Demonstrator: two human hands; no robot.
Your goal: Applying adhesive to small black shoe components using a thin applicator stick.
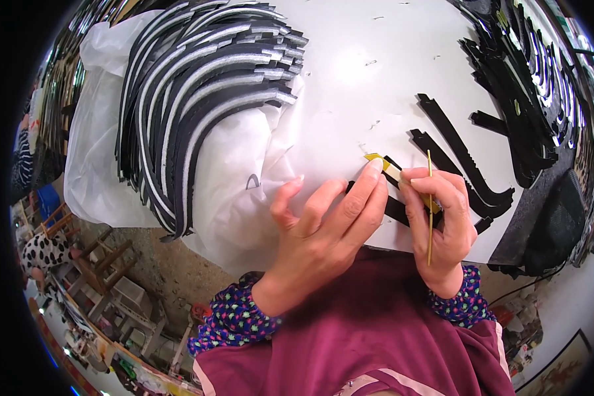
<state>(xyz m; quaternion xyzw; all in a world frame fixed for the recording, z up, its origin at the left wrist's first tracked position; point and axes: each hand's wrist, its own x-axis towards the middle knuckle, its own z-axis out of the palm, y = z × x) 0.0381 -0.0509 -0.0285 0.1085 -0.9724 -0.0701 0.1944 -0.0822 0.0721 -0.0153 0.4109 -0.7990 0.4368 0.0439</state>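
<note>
My left hand (336,221) is open, its fingers spread, with a fingertip pressing on a small pointed yellow piece (372,157). This lies at the end of a black strip (396,210) that my hands partly cover. My right hand (445,211) is closed, pinching around a thin yellowish stick (429,231) that stands out past the fingers at both ends. Between the two hands a pale, narrow piece (393,173) shows; whether it is part of the strip I cannot tell. Right of my right hand lie curved black strips (452,132) with notched edges.
A fanned pile of curved black strips with white bands (224,86) rests on crumpled translucent sheeting (99,145) at the left. More black strips (515,99) are heaped at the right. The white tabletop (350,92) carries small scraps. Wooden stools (99,264) stand at lower left.
</note>
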